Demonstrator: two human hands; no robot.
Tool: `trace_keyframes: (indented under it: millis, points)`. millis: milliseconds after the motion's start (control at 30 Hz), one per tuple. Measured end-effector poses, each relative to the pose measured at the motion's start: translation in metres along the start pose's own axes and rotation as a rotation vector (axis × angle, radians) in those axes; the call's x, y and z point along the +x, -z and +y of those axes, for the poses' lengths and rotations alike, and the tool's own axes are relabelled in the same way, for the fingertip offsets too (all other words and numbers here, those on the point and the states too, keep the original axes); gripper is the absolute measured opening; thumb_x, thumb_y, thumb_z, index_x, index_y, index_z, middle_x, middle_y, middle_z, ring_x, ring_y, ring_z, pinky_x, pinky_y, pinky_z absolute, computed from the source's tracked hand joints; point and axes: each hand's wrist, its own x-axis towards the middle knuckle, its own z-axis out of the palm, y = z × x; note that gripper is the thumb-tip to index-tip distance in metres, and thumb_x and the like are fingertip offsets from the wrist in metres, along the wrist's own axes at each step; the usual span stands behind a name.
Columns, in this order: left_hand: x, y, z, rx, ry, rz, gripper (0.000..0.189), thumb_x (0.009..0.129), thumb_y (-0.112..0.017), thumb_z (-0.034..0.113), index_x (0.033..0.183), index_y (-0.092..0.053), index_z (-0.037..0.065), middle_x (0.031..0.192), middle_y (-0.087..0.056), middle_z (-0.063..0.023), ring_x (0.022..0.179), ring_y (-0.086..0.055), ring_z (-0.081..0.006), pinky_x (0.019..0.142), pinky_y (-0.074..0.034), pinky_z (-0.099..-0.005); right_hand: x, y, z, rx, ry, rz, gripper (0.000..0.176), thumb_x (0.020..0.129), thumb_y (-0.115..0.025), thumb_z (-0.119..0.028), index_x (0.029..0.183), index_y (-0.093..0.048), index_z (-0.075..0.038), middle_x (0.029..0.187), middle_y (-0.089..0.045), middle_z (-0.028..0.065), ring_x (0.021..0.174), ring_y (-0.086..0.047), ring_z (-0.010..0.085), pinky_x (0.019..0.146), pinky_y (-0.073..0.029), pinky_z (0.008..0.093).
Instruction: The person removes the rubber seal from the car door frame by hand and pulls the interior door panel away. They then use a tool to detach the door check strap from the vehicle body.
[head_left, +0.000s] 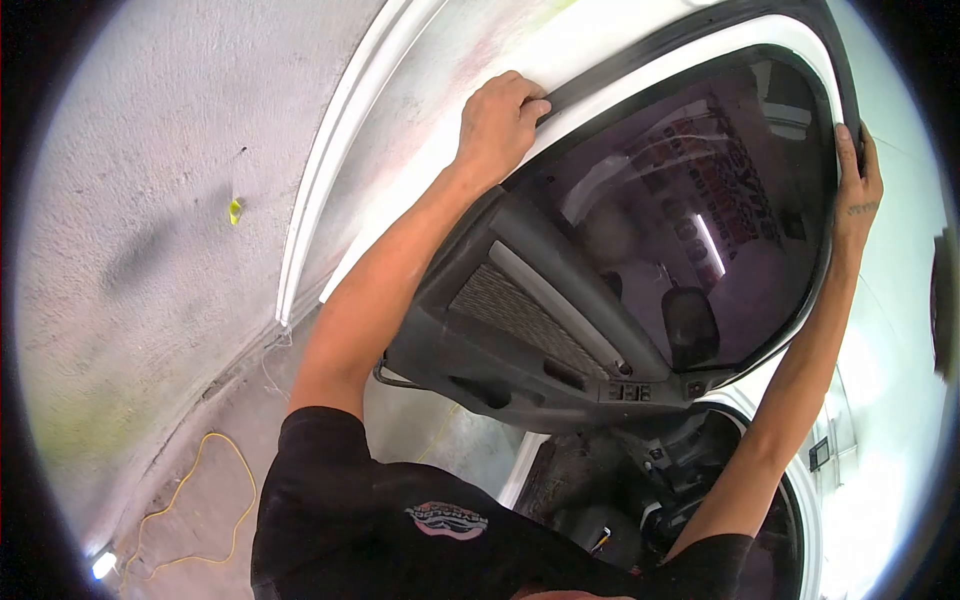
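A black cloth shirt (350,500) is closest; the left hand (502,122) grips a long black rubbery strip (700,30), bending right around a white door frame (775,33) to the right hand (857,190), also holding it

The window glass (650,180) sat above the door's inner panel (540,300), with switches (630,392) near the panel's right end and a mirror (690,325) behind the glass. A strip (845,75) ran along the window frame (720,44); the left hand (500,122) lay on its left part, the right hand (860,180) on its right. Left stood a wall (130,190), with a cord (252,482) on the floor (210,500).
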Motion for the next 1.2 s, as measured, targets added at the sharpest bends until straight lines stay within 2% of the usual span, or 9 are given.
trace_keyframes:
  millis: [267,333,467,533,633,800,900,1000,1200]
  points:
    - [-0.002,-0.014,0.001,0.041,0.012,0.009,0.017,0.085,-0.069,0.014,0.094,-0.071,0.000,0.088,-0.066,-0.0135,0.078,-0.064,-0.0309,0.072,-0.049,-0.0387,0.003,-0.001,0.005,0.018,-0.025,-0.010,0.075,0.086,-0.067,-0.055,0.134,-0.059,0.002,0.124,-0.063,0.0253,0.119,-0.059,0.0335,0.103,-0.044,0.0377]
    - [-0.002,-0.028,0.002,0.208,-0.104,0.100,0.016,0.084,-0.070,0.014,0.094,-0.070,0.001,0.088,-0.066,-0.0126,0.080,-0.064,-0.0310,0.073,-0.049,-0.0407,0.002,0.001,-0.003,0.046,-0.001,0.002,0.076,0.083,-0.069,-0.057,0.134,-0.060,0.000,0.121,-0.065,0.0225,0.115,-0.062,0.0330,0.103,-0.044,0.0389]
    - [0.004,-0.011,-0.001,0.208,-0.143,-0.049,0.019,0.085,-0.070,0.015,0.098,-0.069,0.002,0.094,-0.068,-0.0133,0.086,-0.066,-0.0316,0.077,-0.050,-0.0409,0.011,-0.005,0.015,-0.025,0.056,0.032,0.073,0.085,-0.067,-0.056,0.134,-0.060,-0.002,0.123,-0.065,0.0218,0.116,-0.062,0.0331,0.103,-0.044,0.0392]
    - [-0.001,0.004,0.001,0.031,-0.027,-0.174,0.022,0.085,-0.070,0.014,0.103,-0.068,0.002,0.101,-0.069,-0.0148,0.093,-0.067,-0.0319,0.081,-0.051,-0.0392,0.004,-0.005,0.007,-0.016,0.027,0.027,0.074,0.086,-0.066,-0.057,0.134,-0.060,-0.002,0.123,-0.064,0.0220,0.116,-0.062,0.0331,0.102,-0.044,0.0395]
    - [-0.043,0.013,-0.023,-0.003,0.163,-0.113,0.025,0.086,-0.071,0.014,0.107,-0.068,0.002,0.105,-0.070,-0.0160,0.097,-0.068,-0.0313,0.084,-0.052,-0.0380,0.003,-0.005,0.009,-0.025,0.020,0.008,0.075,0.087,-0.065,-0.058,0.134,-0.059,0.000,0.123,-0.064,0.0233,0.116,-0.061,0.0340,0.102,-0.046,0.0399]
    - [-0.086,0.023,-0.042,-0.109,0.337,-0.129,0.019,0.084,-0.070,0.011,0.100,-0.070,0.000,0.096,-0.069,-0.0161,0.090,-0.067,-0.0309,0.083,-0.050,-0.0393,-0.002,-0.008,0.011,-0.059,0.050,0.030,0.073,0.090,-0.064,-0.057,0.134,-0.059,0.002,0.120,-0.065,0.0224,0.112,-0.063,0.0316,0.098,-0.048,0.0372]
    - [-0.083,0.022,-0.045,-0.107,0.316,-0.147,0.021,0.086,-0.073,0.015,0.100,-0.071,0.000,0.099,-0.071,-0.0157,0.094,-0.068,-0.0281,0.082,-0.052,-0.0368,0.003,-0.009,0.014,-0.027,0.054,0.012,0.078,0.088,-0.065,-0.059,0.136,-0.057,0.002,0.122,-0.064,0.0236,0.115,-0.062,0.0313,0.100,-0.047,0.0385]
    - [-0.076,0.019,-0.058,0.070,0.178,-0.031,0.016,0.086,-0.069,0.015,0.092,-0.073,0.001,0.092,-0.068,-0.0121,0.083,-0.064,-0.0303,0.078,-0.049,-0.0401,0.000,-0.010,0.010,-0.028,0.116,0.040,0.075,0.089,-0.066,-0.057,0.136,-0.057,0.001,0.121,-0.065,0.0221,0.114,-0.063,0.0299,0.099,-0.048,0.0378]
    - [-0.078,0.015,-0.065,0.022,0.221,-0.036,0.015,0.084,-0.071,0.013,0.091,-0.072,0.000,0.091,-0.067,-0.0120,0.076,-0.063,-0.0264,0.071,-0.049,-0.0354,0.004,-0.013,0.017,-0.118,0.092,0.021,0.070,0.092,-0.061,-0.054,0.135,-0.057,0.001,0.126,-0.063,0.0228,0.119,-0.060,0.0316,0.104,-0.045,0.0377]
